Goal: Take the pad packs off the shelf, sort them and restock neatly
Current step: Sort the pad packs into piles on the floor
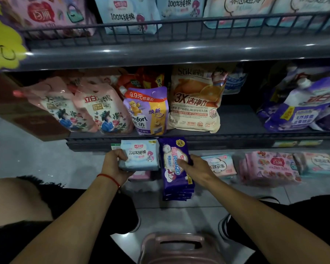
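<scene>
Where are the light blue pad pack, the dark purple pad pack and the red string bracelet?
Light blue soft plastic pad pack [140, 156]: head view, printed front face.
Dark purple soft plastic pad pack [172, 149]: head view, upper front.
Thin red string bracelet [111, 178]: head view, strand across the left wrist.

head view, close — down at shelf [179, 54]
</scene>
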The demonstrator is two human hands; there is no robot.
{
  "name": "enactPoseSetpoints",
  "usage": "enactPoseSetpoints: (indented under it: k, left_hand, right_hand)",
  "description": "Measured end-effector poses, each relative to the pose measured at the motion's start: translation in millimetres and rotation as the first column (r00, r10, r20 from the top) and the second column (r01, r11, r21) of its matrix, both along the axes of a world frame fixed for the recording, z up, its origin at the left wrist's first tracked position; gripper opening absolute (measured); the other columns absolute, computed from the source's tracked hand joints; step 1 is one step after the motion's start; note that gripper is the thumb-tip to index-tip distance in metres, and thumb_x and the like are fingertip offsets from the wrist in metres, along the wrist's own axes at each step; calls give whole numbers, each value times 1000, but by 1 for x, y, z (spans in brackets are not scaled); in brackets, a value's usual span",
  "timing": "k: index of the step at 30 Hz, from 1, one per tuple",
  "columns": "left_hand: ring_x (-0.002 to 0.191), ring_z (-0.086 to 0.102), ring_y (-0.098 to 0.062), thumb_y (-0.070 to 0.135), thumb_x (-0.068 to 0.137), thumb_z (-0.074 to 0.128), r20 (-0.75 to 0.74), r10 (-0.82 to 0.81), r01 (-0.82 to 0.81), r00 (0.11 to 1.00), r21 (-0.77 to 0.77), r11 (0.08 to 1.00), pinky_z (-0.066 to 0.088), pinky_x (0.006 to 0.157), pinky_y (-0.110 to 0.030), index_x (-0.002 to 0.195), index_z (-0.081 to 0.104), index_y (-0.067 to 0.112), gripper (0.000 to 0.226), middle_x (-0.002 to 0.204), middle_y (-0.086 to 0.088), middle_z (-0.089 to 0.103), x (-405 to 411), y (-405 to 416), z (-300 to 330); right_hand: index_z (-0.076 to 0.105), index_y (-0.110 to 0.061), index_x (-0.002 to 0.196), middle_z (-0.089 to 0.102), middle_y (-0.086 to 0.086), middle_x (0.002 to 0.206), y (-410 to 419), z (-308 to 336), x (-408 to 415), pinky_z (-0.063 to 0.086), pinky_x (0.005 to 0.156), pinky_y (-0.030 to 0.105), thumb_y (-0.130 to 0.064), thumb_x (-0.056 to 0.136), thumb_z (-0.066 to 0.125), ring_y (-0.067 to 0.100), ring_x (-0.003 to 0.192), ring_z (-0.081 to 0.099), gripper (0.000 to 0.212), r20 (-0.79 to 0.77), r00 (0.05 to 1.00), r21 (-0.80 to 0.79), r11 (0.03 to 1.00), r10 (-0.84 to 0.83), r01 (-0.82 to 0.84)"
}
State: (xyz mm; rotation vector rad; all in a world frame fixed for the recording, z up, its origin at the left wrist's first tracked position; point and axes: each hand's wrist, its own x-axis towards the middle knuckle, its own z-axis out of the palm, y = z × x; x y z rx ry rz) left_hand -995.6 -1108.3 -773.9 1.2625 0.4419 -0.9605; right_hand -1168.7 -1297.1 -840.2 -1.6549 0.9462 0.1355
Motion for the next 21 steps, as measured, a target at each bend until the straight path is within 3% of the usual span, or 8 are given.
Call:
enactPoseSetpoints:
  k: [3, 7, 10, 12, 14, 16, 19, 21]
  left_hand:
    - [91, 74, -36, 5, 58, 36, 12, 8, -8, 1000, -13, 1000, 57, 73, -35, 99, 61, 12, 49, 114, -14, 72, -1, 1, 2]
    - [79, 76, -35, 1, 64, 32, 25, 2, -2, 1000, -31, 1000, 58, 60, -31, 89, 52, 12, 34, 109, -14, 72, -1, -2, 7]
    - [76, 76, -33, 1, 75, 27, 48, -2, 5, 999, -64, 998, 56, 61, -29, 91, 56, 9, 34, 99, -13, 74, -1, -5, 12]
    - [91, 74, -36, 5, 66, 34, 68, -27, 32, 997, -84, 996, 50, 71, -32, 99, 56, 8, 40, 109, -14, 73, -1, -8, 16]
    - [106, 69, -40, 6, 63, 36, 84, -49, 58, 995, -105, 993, 47, 74, -33, 103, 53, 9, 44, 111, -13, 73, -3, -13, 20]
    - [104, 68, -39, 2, 72, 29, 103, -80, 92, 991, -124, 988, 45, 72, -32, 101, 54, 9, 39, 103, -11, 75, -8, -21, 24]
    - [107, 68, -39, -1, 75, 29, 121, -143, 166, 982, -202, 965, 54, 77, -37, 108, 61, 8, 47, 108, -13, 74, -22, -38, 32]
    - [106, 69, -39, 0, 69, 37, 143, -180, 212, 973, -259, 942, 59, 77, -42, 114, 60, 6, 51, 114, -16, 73, -32, -49, 34]
  right_hand:
    - [59, -23, 121, 72, -3, 112, 1, 0, 0, 56, 75, 27, -54, 96, 63, 11, 93, 70, 41, -9, 1000, 14, 1000, -7, 7]
    - [52, -25, 124, 67, -4, 108, -3, 6, 1, 60, 81, 34, -57, 97, 58, 12, 93, 71, 42, -20, 999, 54, 998, -40, 41]
    - [50, -21, 135, 64, -2, 116, -7, 10, 0, 58, 78, 31, -57, 99, 54, 13, 96, 69, 51, -10, 999, 31, 998, -51, 51]
    - [49, -19, 139, 62, 0, 127, -10, 12, 2, 56, 79, 31, -56, 100, 53, 14, 101, 67, 54, 18, 997, -46, 996, -70, 71]
    - [55, -22, 131, 62, 1, 128, -12, 17, 4, 57, 88, 37, -55, 99, 52, 14, 105, 65, 47, 114, 992, -251, 964, -59, 86]
    - [61, -27, 123, 62, -2, 122, -14, 30, 6, 54, 92, 36, -55, 98, 51, 14, 109, 63, 39, 242, 970, -363, 926, -12, 102]
    - [63, -39, 115, 66, -13, 120, -10, 65, 6, 49, 91, 24, -53, 103, 50, 2, 113, 62, 23, 390, 920, -58, 996, -34, 62]
    - [62, -37, 118, 70, -15, 118, -13, 76, 2, 48, 92, 20, -50, 102, 52, -1, 110, 65, 23, 412, 909, 148, 989, -57, -5]
